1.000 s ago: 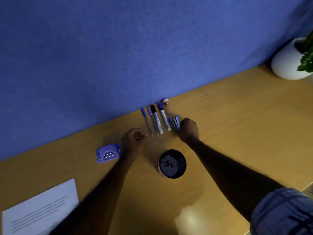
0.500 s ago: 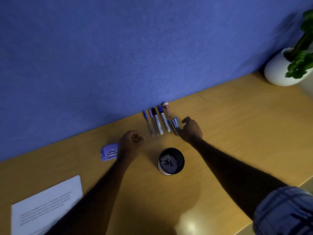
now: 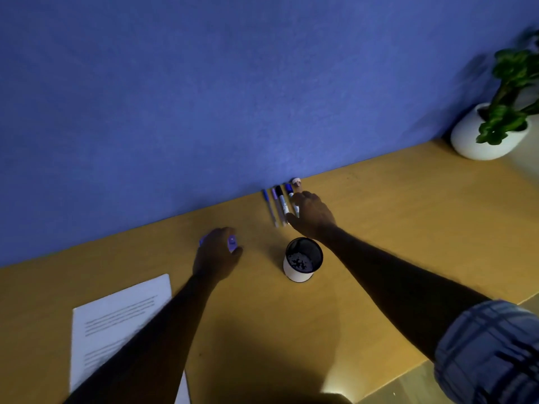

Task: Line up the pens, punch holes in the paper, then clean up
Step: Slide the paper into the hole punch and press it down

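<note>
Pens (image 3: 278, 205) lay side by side at the wall, tips pointing the same way; four showed plainly, with more hidden under the right hand (image 3: 313, 215). Its fingers were loosely bent over the row's right end. Could not tell whether they pinched a pen or only nudged it. The cup (image 3: 302, 260) stood near, no pens in it. The left hand (image 3: 215, 255) covered the punch (image 3: 232, 243), fingers curled round it. The paper (image 3: 116, 313) lay flat on the desk (image 3: 393, 217), well apart from the punch, with no holes visible. Judgement: lining-up nearly finished; punching about to start; clean-up all still to do.
</note>
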`<act>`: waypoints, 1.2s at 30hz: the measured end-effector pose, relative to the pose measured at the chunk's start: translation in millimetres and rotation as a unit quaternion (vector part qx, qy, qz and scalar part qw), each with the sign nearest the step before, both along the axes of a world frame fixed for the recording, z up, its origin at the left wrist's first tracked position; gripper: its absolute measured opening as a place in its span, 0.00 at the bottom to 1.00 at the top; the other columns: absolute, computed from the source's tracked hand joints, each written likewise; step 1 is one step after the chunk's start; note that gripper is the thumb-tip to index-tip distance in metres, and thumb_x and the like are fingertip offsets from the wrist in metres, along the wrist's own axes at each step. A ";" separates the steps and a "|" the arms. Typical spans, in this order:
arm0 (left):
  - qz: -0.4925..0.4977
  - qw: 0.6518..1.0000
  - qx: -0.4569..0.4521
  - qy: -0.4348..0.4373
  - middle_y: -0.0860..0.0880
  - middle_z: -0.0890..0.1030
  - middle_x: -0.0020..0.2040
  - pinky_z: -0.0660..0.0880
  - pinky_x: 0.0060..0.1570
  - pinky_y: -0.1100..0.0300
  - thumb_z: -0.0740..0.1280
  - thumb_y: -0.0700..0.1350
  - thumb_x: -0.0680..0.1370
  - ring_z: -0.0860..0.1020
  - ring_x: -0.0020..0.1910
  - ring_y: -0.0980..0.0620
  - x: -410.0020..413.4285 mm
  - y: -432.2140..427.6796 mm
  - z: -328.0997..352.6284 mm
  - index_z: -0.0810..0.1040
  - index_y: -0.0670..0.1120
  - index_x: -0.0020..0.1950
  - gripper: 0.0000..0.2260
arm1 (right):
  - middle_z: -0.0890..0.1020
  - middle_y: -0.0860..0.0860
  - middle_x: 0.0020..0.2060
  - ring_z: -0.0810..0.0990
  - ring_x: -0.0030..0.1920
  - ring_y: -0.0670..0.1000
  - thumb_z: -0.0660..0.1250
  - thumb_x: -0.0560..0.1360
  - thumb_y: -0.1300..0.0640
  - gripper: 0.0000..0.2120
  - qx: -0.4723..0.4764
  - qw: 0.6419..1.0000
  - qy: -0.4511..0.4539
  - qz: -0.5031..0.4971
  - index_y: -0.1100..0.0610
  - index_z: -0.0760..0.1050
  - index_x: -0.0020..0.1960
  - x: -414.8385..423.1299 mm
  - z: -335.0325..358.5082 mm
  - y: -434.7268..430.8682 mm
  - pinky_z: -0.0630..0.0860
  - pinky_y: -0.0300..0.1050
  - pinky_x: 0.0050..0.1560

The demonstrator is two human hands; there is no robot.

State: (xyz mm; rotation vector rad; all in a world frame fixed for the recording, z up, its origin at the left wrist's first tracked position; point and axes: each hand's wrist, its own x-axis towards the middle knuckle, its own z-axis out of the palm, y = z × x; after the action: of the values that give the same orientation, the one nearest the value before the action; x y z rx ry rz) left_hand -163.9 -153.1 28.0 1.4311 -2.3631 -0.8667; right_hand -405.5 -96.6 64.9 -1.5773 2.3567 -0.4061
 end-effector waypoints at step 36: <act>0.268 0.948 0.072 -0.158 0.45 0.66 0.73 0.66 0.66 0.41 0.70 0.57 0.73 0.65 0.70 0.42 304.2 104.4 -47.2 0.64 0.49 0.73 0.32 | 0.74 0.52 0.67 0.76 0.60 0.51 0.73 0.72 0.49 0.34 0.139 0.959 -0.237 0.063 0.53 0.64 0.72 280.7 -75.1 61.6 0.77 0.41 0.50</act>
State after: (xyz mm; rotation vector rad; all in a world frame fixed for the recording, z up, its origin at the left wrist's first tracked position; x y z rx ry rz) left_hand 140.2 -48.7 -19.1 2.2711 -1.9515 -0.7069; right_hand -124.8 -35.1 -10.3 -1.3132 1.8487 -0.3580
